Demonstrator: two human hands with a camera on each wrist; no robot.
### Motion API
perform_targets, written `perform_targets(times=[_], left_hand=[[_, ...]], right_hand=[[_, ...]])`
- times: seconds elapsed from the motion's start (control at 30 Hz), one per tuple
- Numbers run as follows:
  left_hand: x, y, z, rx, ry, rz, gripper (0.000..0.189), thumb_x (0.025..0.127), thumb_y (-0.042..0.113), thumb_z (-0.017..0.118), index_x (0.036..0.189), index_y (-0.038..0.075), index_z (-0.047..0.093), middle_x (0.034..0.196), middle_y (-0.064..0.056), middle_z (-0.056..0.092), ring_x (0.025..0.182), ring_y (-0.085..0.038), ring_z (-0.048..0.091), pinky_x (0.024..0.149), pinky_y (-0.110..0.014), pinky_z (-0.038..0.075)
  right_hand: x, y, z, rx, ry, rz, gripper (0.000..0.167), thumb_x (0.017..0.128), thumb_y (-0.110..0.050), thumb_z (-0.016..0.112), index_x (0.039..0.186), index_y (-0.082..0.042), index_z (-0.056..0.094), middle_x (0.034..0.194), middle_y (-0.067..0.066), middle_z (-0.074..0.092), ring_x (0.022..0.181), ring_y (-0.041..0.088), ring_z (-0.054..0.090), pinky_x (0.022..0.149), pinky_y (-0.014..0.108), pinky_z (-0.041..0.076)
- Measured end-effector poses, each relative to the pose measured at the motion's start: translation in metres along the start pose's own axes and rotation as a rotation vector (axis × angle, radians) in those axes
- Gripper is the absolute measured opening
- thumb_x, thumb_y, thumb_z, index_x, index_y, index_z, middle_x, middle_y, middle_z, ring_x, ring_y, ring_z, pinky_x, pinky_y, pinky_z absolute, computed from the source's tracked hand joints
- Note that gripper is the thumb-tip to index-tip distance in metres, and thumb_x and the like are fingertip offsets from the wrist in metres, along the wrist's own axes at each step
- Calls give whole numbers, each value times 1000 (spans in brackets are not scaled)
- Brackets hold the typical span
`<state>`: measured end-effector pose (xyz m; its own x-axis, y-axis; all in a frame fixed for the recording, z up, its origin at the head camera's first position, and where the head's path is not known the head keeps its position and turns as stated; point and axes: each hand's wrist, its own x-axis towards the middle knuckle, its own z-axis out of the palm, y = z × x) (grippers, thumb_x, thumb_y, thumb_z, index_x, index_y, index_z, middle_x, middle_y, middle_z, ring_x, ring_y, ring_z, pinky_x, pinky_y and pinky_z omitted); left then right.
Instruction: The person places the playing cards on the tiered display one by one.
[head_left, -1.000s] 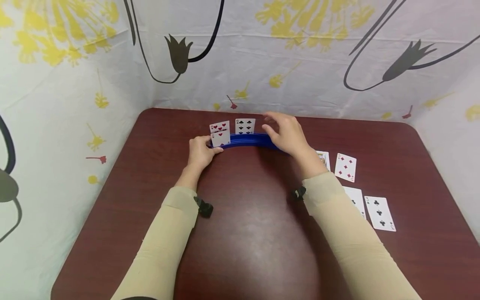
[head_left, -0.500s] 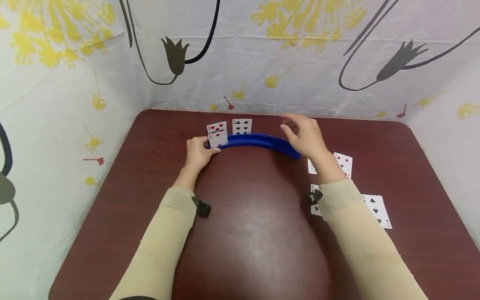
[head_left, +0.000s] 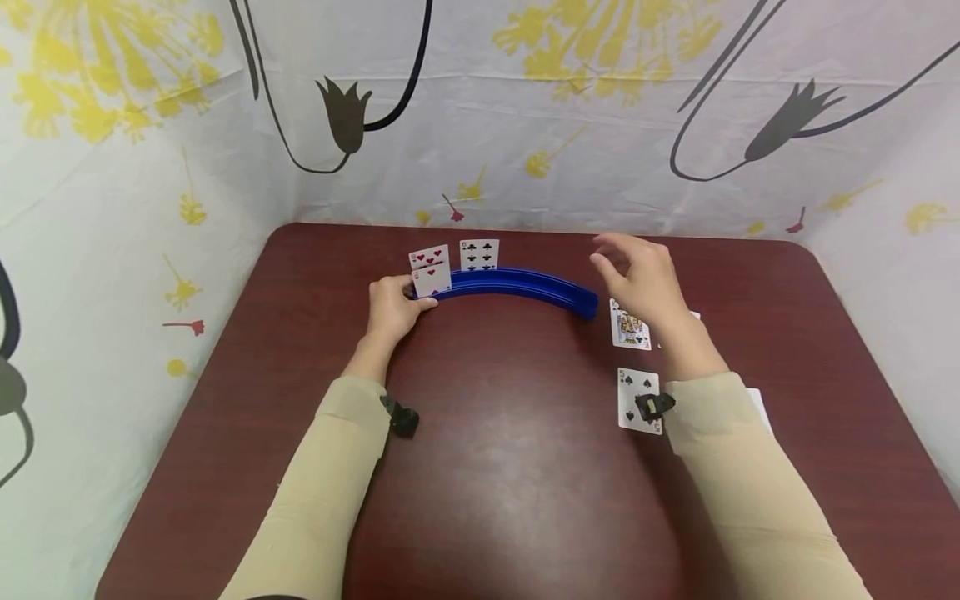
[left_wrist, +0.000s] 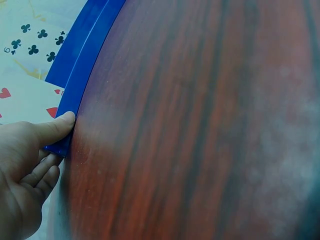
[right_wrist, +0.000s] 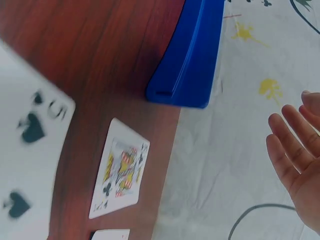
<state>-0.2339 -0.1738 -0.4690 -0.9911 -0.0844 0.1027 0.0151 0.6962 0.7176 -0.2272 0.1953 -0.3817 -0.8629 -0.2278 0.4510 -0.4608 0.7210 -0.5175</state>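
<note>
From here I see the dark red-brown wood-grain table point(head_left: 510, 417) and, toward its far edge, the curved blue plastic-looking card holder point(head_left: 525, 283), its long axis running left to right, bowed away from the person. The left hand point(head_left: 392, 308) pinches its left end, thumb on the front. The right hand point(head_left: 641, 279) is nearer its bare right tip, which I judge the key relation: that tip lies to its left. The hand hovers, thumb and bent fingers apart, holding nothing. The white paper face card point(head_left: 628, 327) lies flat beside the tip; two white heart cards point(head_left: 432, 281) and a white six of clubs point(head_left: 480, 254) stand in the holder's left half.
</note>
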Motion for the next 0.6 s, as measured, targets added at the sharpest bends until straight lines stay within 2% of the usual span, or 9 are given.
perform_targets(times=[0.33,0.6], left_hand=[[-2,2,-2,3,4,14,36,83,23,87,110,2,76,95,-16,75,90,-28,66,83,-42,55],[-2,2,-1,-3,5,11,37,83,23,86,111,2,76,96,-15,75,90,-26,66,84,-42,55]], right_hand=[[-18,11,-14,-37,8,45,21,96,-9,68,115,0,72,104,16,75,85,35,74,79,49,56],[-27,18,-22,-75,-59,100,24,98,-16,68,114,1,71,103,18,75,85,36,73,79,52,52]])
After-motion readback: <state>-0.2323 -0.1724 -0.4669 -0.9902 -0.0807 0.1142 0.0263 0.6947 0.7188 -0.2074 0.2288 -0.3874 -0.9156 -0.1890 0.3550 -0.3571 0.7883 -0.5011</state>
